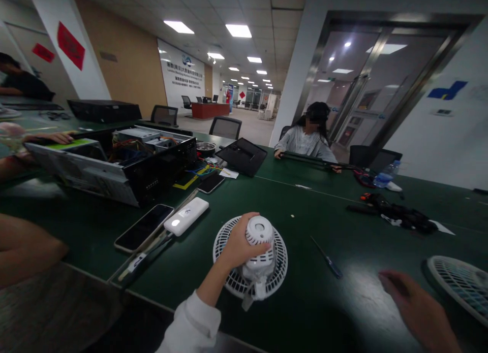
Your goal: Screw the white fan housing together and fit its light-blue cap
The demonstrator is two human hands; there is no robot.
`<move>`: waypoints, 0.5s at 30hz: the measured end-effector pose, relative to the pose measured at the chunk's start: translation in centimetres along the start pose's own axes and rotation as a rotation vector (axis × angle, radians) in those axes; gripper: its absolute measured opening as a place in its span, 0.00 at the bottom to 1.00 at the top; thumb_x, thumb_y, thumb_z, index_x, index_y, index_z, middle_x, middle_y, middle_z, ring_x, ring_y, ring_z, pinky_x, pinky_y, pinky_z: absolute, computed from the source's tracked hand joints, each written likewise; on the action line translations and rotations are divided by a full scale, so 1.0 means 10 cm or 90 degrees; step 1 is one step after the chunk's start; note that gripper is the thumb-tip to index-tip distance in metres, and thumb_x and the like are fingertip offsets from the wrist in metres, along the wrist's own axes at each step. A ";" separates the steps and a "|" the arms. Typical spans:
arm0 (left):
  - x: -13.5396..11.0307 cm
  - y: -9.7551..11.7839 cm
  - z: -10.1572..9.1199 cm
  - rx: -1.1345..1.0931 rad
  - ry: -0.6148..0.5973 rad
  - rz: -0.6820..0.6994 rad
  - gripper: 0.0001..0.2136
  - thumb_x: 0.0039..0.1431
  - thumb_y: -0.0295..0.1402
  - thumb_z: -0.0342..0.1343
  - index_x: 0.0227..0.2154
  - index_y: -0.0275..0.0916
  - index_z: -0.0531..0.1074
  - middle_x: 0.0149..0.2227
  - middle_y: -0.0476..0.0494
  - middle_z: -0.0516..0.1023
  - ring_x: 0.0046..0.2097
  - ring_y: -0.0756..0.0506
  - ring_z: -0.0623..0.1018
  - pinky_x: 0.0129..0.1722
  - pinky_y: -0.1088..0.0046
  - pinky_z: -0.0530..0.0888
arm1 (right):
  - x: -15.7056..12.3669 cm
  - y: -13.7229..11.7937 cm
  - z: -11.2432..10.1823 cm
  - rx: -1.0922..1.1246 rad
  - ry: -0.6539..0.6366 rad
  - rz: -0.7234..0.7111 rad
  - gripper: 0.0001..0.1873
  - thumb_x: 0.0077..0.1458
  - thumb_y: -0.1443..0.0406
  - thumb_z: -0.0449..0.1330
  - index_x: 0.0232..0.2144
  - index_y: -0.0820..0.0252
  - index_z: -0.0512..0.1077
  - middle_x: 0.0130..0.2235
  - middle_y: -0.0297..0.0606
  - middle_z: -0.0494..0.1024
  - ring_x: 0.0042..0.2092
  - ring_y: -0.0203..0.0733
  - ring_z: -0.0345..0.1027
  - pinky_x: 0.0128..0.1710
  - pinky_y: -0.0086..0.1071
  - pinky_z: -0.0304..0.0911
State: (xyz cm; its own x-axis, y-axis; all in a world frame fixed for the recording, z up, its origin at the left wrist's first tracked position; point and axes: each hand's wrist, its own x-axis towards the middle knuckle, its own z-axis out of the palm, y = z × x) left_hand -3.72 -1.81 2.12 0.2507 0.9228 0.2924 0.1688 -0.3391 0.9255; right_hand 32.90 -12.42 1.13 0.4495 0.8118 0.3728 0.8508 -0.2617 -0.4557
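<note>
My left hand [241, 243] is closed over the white motor housing [260, 246] of a small fan, which stands on a round white fan guard [249, 259] lying on the dark green table [305, 213]. My right hand [412, 302] hangs open over the table, holding nothing. Nearest to it, at the right edge of the view, lies a second white fan guard [463, 287], partly cut off by the frame. A small screwdriver [326, 257] with a blue handle lies between my hands.
An open computer case [114, 167] full of wires stands at left, a co-worker's hand [49, 137] on it. A white power bank [186, 216] and a phone [144, 227] lie left of the fan. A seated person [305, 137] faces me across the table. Black cables [400, 213] lie at right.
</note>
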 end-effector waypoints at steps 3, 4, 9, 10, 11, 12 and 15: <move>-0.01 -0.04 -0.09 -0.074 -0.028 0.018 0.28 0.40 0.32 0.64 0.48 0.40 0.63 0.46 0.43 0.72 0.47 0.41 0.72 0.47 0.66 0.69 | -0.07 -1.00 -0.01 0.185 -0.157 -0.160 0.12 0.48 0.56 0.52 0.29 0.57 0.70 0.29 0.38 0.75 0.29 0.40 0.68 0.27 0.30 0.64; -0.01 -0.05 -0.10 -0.091 -0.028 0.027 0.28 0.40 0.32 0.64 0.48 0.39 0.64 0.46 0.43 0.72 0.46 0.41 0.72 0.48 0.67 0.68 | -0.09 -1.31 0.01 0.249 -0.208 -0.234 0.11 0.51 0.58 0.51 0.30 0.57 0.69 0.30 0.38 0.74 0.30 0.38 0.68 0.29 0.29 0.65; -0.05 -0.09 -0.10 -0.128 -0.010 0.045 0.29 0.39 0.32 0.64 0.48 0.38 0.64 0.47 0.42 0.72 0.47 0.40 0.72 0.49 0.65 0.68 | -0.05 -2.29 0.24 0.344 -0.328 -0.531 0.08 0.58 0.67 0.49 0.32 0.60 0.68 0.34 0.37 0.72 0.37 0.36 0.66 0.37 0.29 0.62; -0.06 -0.10 -0.09 -0.133 -0.012 0.043 0.29 0.39 0.33 0.64 0.48 0.39 0.63 0.46 0.42 0.72 0.46 0.40 0.72 0.49 0.65 0.69 | -0.02 -2.38 0.30 0.319 -0.332 -0.569 0.06 0.58 0.69 0.50 0.33 0.61 0.67 0.34 0.37 0.72 0.37 0.36 0.65 0.38 0.30 0.62; -0.06 -0.10 -0.09 -0.135 -0.013 0.044 0.29 0.39 0.33 0.64 0.48 0.39 0.63 0.46 0.43 0.72 0.46 0.40 0.73 0.49 0.64 0.69 | 0.01 -2.43 0.34 0.288 -0.337 -0.595 0.05 0.57 0.70 0.51 0.33 0.61 0.67 0.34 0.37 0.72 0.37 0.36 0.65 0.37 0.30 0.62; -0.06 -0.10 -0.09 -0.134 -0.012 0.049 0.29 0.39 0.34 0.64 0.48 0.39 0.63 0.46 0.43 0.72 0.47 0.40 0.73 0.49 0.64 0.68 | 0.03 -2.47 0.37 0.256 -0.346 -0.613 0.03 0.56 0.71 0.53 0.33 0.62 0.66 0.33 0.36 0.72 0.36 0.36 0.65 0.36 0.30 0.62; -0.06 -0.11 -0.10 -0.118 -0.003 0.071 0.29 0.39 0.34 0.64 0.48 0.40 0.64 0.47 0.43 0.72 0.49 0.39 0.71 0.52 0.63 0.66 | 0.07 -2.50 0.40 0.176 -0.375 -0.646 0.04 0.54 0.73 0.55 0.31 0.62 0.66 0.32 0.35 0.72 0.34 0.35 0.65 0.35 0.29 0.62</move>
State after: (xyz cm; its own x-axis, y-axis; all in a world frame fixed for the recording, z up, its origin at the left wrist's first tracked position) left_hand -4.96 -1.80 1.20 0.2625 0.8802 0.3953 -0.0381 -0.3999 0.9158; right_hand 10.88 -3.20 9.59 -0.6449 0.7158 0.2677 0.6255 0.6957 -0.3531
